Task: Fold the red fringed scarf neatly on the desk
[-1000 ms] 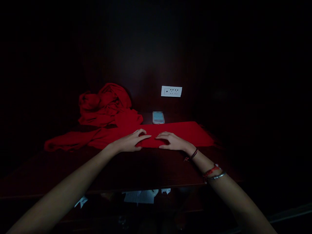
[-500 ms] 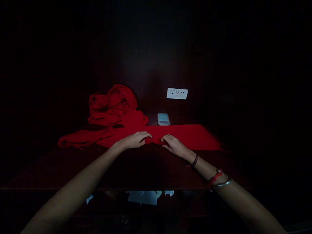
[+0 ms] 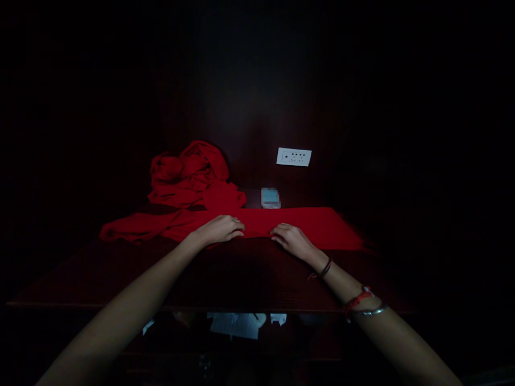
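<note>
A long strip of red cloth (image 3: 317,228) lies flat across the dark wooden table, smooth on the right and wrinkled toward its left end. My left hand (image 3: 221,229), with a ring on one finger, pinches the cloth's near edge around the middle. A short way to the right, my right hand (image 3: 295,241) closes its fingertips on the same edge. Between the two hands the edge runs fairly straight. Behind the strip's left part rests a crumpled heap of red cloth (image 3: 191,174).
A small pale box-like item (image 3: 270,198) with a blurred face stands behind the strip. On the dark back wall is a white socket panel (image 3: 294,157). Below the table's front edge (image 3: 185,309), white papers (image 3: 235,325) lie on a lower level. The surroundings are very dark.
My hands have moved slightly apart, and their fingers have closed down on the cloth's near edge. The edge between them looks straighter. The view has shifted slightly.
</note>
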Demonstrator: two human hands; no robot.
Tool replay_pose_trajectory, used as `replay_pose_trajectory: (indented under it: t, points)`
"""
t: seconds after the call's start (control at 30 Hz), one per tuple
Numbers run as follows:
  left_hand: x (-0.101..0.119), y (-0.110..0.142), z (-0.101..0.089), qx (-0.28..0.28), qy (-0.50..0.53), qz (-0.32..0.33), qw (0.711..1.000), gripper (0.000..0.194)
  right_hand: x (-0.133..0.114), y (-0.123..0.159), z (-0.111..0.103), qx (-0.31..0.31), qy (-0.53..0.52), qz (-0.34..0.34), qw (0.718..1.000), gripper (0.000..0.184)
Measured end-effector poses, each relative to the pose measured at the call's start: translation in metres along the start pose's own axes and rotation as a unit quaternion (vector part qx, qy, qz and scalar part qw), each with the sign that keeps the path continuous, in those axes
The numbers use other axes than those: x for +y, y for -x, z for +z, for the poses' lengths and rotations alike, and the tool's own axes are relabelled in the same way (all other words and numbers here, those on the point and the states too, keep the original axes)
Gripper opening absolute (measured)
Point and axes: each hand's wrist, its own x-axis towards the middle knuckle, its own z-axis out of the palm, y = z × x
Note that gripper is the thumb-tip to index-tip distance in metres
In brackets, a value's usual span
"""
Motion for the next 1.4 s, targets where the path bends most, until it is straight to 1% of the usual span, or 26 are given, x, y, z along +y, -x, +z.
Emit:
replay_pose_trajectory:
  t: [0.13,0.23,0.3,0.43,0.53,0.63,0.73,0.83,0.93,1.07,1.13,1.27,1.4]
  points:
    - [0.002,0.003,-0.005,-0.014,-0.045,0.002,0.999,0.023,-0.001,0.002,0.0,0.0,0.035,0.009,0.999,0.015]
    - [0.005,0.004,-0.006,-0.022,-0.077,-0.005,0.997,0.023,0.0,0.003,0.002,-0.01,0.037,0.024,0.999,0.013]
    - [0.01,0.002,-0.006,-0.009,-0.086,0.002,0.996,0.02,-0.001,0.003,0.003,-0.014,0.031,0.026,0.999,0.014]
    - [0.026,-0.008,0.0,0.032,-0.081,0.031,0.996,0.025,-0.001,0.002,0.003,-0.021,0.023,0.029,0.999,0.015]
    - [0.033,-0.014,0.009,0.025,-0.101,0.042,0.994,0.017,0.001,0.002,0.001,-0.027,0.024,0.029,0.999,0.015]
    - [0.031,-0.016,0.015,0.02,-0.111,0.043,0.993,0.02,0.003,0.002,-0.002,-0.034,0.03,0.025,0.999,0.016]
    - [0.026,-0.014,0.017,0.027,-0.105,0.037,0.993,0.021,0.003,0.002,-0.004,-0.039,0.034,0.013,0.999,0.018]
    - [0.024,-0.014,0.016,0.028,-0.092,0.038,0.995,0.019,0.0,0.001,-0.003,-0.018,0.037,-0.012,0.999,0.018]
    - [0.026,-0.015,0.013,0.023,-0.089,0.038,0.995,0.017,-0.005,-0.001,0.001,0.0,0.049,-0.018,0.999,0.023]
    - [0.026,-0.017,0.01,0.009,-0.1,0.036,0.994,0.017,-0.006,-0.002,0.009,-0.015,0.059,-0.006,0.998,0.015]
    - [0.025,-0.015,0.009,0.005,-0.081,0.033,0.996,0.018,-0.004,-0.002,0.012,-0.016,0.054,-0.006,0.998,0.016]
    - [0.019,-0.011,0.009,0.009,-0.009,0.024,1.0,0.019,-0.002,-0.002,0.012,-0.012,0.06,-0.007,0.998,0.018]
    - [0.016,-0.008,0.008,0.022,-0.012,0.02,0.999,0.013,-0.004,-0.003,0.012,-0.03,0.086,-0.014,0.996,0.017]
